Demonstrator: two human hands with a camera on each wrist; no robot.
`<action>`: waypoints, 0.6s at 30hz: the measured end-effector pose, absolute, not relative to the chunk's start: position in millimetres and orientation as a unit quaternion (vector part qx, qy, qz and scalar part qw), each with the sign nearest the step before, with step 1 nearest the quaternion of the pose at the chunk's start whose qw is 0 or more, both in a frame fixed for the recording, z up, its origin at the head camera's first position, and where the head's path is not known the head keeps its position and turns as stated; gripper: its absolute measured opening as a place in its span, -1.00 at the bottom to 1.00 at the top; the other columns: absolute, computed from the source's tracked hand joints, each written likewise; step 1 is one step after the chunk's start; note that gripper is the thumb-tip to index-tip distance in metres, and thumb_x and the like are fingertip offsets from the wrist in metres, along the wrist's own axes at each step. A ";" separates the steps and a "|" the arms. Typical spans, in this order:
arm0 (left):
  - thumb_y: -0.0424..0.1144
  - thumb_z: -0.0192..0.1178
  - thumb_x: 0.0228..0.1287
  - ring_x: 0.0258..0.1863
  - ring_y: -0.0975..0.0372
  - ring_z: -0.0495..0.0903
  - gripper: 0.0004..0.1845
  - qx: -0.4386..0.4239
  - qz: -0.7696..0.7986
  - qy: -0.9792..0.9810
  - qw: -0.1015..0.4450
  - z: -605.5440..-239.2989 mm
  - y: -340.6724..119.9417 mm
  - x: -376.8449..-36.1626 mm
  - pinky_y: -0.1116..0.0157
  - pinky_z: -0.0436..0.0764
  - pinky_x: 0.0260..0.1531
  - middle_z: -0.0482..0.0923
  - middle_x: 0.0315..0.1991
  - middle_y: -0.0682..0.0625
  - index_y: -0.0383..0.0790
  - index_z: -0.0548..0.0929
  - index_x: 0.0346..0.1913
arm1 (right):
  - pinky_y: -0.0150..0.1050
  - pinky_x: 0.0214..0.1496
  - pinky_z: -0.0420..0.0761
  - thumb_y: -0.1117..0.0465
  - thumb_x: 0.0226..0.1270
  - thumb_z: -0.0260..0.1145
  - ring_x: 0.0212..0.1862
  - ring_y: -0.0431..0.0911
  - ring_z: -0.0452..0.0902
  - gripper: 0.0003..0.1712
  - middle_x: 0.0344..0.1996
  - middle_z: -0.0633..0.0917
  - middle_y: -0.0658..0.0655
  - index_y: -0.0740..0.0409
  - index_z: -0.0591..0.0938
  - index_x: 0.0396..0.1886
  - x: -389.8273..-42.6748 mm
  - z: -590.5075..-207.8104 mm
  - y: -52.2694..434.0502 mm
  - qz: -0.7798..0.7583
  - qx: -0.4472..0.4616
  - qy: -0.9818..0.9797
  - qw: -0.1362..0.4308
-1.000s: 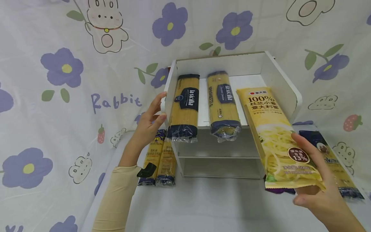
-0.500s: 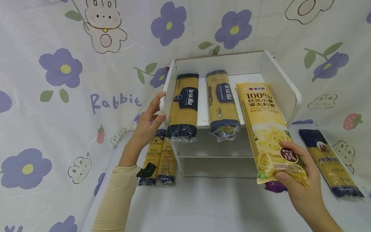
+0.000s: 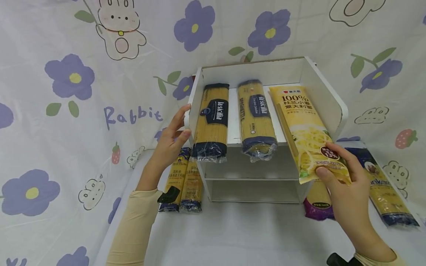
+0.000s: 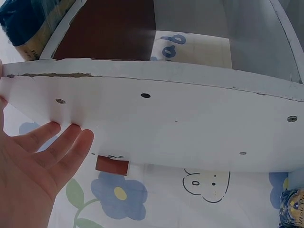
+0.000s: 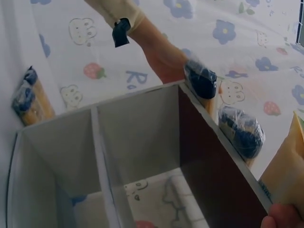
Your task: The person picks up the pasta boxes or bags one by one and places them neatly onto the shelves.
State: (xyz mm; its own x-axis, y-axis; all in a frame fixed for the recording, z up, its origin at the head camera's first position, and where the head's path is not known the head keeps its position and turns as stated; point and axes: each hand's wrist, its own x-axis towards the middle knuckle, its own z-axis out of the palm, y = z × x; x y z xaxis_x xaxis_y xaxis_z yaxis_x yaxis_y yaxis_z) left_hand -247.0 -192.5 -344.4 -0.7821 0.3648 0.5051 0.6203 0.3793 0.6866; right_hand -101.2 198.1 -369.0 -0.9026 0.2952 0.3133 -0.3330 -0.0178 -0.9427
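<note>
A flowered cloth (image 3: 66, 111) covers the wall and the worktop (image 3: 239, 232), where a white shelf (image 3: 326, 92) stands. The yellow bag (image 3: 304, 129) lies slanting on the shelf's top board, its near end pinched by the right hand (image 3: 346, 195) between thumb and fingers. Beside it lie two spaghetti packs (image 3: 213, 122). The left hand (image 3: 169, 144) rests, fingers straight, on the shelf's left wall. More packs (image 3: 183, 181) lie left of the shelf and, partly hidden, apparently two to its right (image 3: 386, 195).
</note>
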 end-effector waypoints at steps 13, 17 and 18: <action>0.53 -0.16 0.24 0.37 0.02 0.46 -0.14 -0.296 -0.460 -0.826 0.138 -342.7 -192.0 -246.7 -0.13 0.49 0.26 0.37 0.45 -0.05 0.32 0.05 0.55 | -0.50 -0.41 0.65 0.62 0.20 0.28 -0.43 -0.19 0.63 -0.41 -0.01 0.59 0.17 0.40 0.50 0.27 -129.1 -373.5 198.4 0.749 0.088 -0.587 0.294; 0.54 -0.16 0.24 0.37 0.01 0.45 -0.13 -0.294 -0.459 -0.827 0.136 -343.4 -192.5 -246.3 -0.15 0.48 0.26 0.36 0.45 -0.06 0.31 0.04 0.55 | -0.49 -0.47 0.62 0.62 0.20 0.28 -0.55 -0.18 0.59 -0.42 -0.10 0.61 0.15 0.43 0.50 0.26 -134.4 -373.8 198.4 0.753 0.094 -0.579 0.299; 0.54 -0.16 0.24 0.37 0.00 0.45 -0.13 -0.294 -0.459 -0.827 0.136 -343.6 -192.7 -246.2 -0.15 0.48 0.26 0.36 0.45 -0.06 0.31 0.04 0.55 | -0.50 -0.48 0.61 0.62 0.20 0.29 -0.56 -0.18 0.58 -0.42 -0.10 0.61 0.15 0.42 0.51 0.26 -135.3 -374.0 198.5 0.751 0.092 -0.581 0.300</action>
State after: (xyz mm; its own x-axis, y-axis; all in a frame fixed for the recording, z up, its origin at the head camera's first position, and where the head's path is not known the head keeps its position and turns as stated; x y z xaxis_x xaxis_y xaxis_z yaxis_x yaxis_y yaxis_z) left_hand -246.2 -192.7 -343.6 -0.7905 0.3606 0.4950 0.6108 0.4056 0.6800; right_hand -135.3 198.5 -374.0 -0.8037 0.3435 0.4858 -0.5564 -0.1445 -0.8183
